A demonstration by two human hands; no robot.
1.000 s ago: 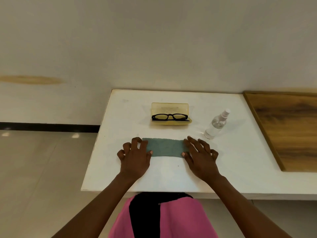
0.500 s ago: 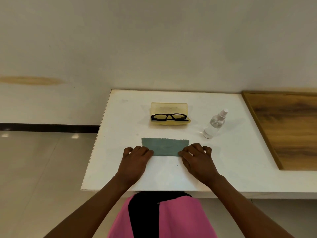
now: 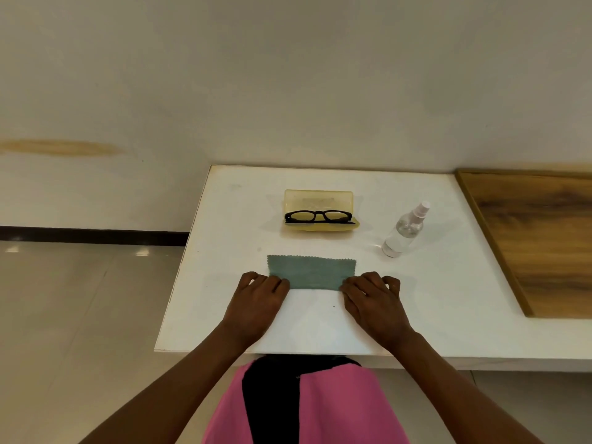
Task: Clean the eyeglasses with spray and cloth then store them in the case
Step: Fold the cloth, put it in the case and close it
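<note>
sliding back off the cloth (image 3: 311, 272), fingers curling at its near corners.
left hand (image 3: 256, 299) and right hand (image 3: 373, 299) resting loosely closed, gripping nothing; eyeglasses (image 3: 318, 216) sitting in the open case (image 3: 318, 200), spray bottle (image 3: 404, 230) beside, cleaning not begun.

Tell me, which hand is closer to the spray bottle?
The right hand: the spray bottle stands just beyond it, slightly to its right. The left hand rests at the cloth's far end.

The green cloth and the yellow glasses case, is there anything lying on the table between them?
No. In the head view the strip of white table between the green cloth and the yellow case is bare.
</note>
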